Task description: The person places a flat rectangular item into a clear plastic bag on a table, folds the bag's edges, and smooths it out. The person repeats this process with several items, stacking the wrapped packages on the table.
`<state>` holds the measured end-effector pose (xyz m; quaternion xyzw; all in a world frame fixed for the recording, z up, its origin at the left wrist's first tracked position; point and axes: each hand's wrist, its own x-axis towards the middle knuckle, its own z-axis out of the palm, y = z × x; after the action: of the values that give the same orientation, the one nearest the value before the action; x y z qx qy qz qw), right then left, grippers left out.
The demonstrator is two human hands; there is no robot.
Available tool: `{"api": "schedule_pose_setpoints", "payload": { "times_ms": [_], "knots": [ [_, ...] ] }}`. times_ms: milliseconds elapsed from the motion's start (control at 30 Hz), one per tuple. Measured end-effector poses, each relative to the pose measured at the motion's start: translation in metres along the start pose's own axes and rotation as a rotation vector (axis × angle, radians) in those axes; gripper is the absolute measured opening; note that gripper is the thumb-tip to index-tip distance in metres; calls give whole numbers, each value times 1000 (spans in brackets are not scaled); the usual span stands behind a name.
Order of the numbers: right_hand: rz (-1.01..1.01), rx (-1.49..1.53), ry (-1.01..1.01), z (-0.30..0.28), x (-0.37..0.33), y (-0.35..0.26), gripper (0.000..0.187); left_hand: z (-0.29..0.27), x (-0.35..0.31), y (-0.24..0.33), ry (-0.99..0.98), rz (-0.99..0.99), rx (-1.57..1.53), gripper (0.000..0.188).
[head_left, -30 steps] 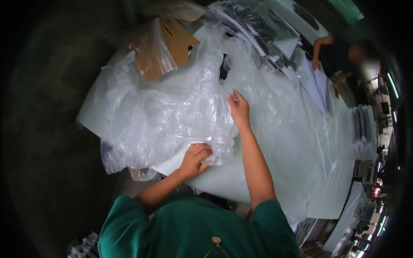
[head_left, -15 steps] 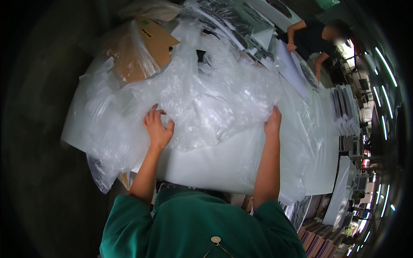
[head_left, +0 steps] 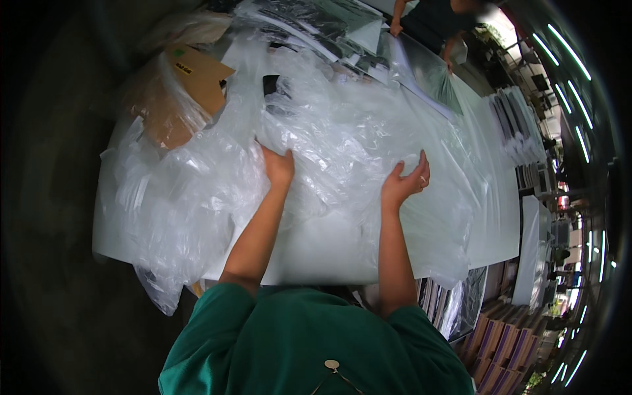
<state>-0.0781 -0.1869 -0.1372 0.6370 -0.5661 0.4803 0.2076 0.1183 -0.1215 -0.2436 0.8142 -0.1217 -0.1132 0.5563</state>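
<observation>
A large crumpled sheet of clear plastic film (head_left: 322, 131) lies across the middle of the work surface, bunched toward the left. My left hand (head_left: 278, 168) is closed at a fold of this film, its fingertips partly lost in the creases and its thumb standing up. To its right, my right hand (head_left: 403, 185) is raised over the film with fingers and thumb apart, holding nothing; a ring shows on one finger. Beneath the film, near my body, a smooth whitish sheet (head_left: 309, 253) covers the surface.
Brown cardboard (head_left: 191, 82) lies partly under film at the far left. Film-wrapped panels (head_left: 296, 26) are heaped at the back. Across the table a person (head_left: 431, 26) handles a film-covered sheet (head_left: 428, 76). Stacked panels (head_left: 517, 125) stand at right, with brown-edged stacks (head_left: 503, 349) at lower right.
My left hand has moved right, onto the middle of the film. My right hand has let go of the film's right edge and opened. The film has shifted, and the view has turned slightly.
</observation>
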Motion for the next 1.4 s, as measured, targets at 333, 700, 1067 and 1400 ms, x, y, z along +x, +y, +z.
{"api": "schedule_pose_setpoints", "payload": {
  "times_ms": [333,700,1067,1400],
  "knots": [
    [502,1398,-1134,-19,49,-66,28,-64,-46,114,-376,858,-310,24],
    [1017,1632,-1305,1,29,14,38,-53,19,13,-187,-30,-128,58],
    [894,2107,-1360,-75,63,109,36,-38,-107,192,-663,672,-791,66],
    [908,1760,-410,-117,121,262,24,-9,-148,222,-544,297,-801,28]
  ]
}}
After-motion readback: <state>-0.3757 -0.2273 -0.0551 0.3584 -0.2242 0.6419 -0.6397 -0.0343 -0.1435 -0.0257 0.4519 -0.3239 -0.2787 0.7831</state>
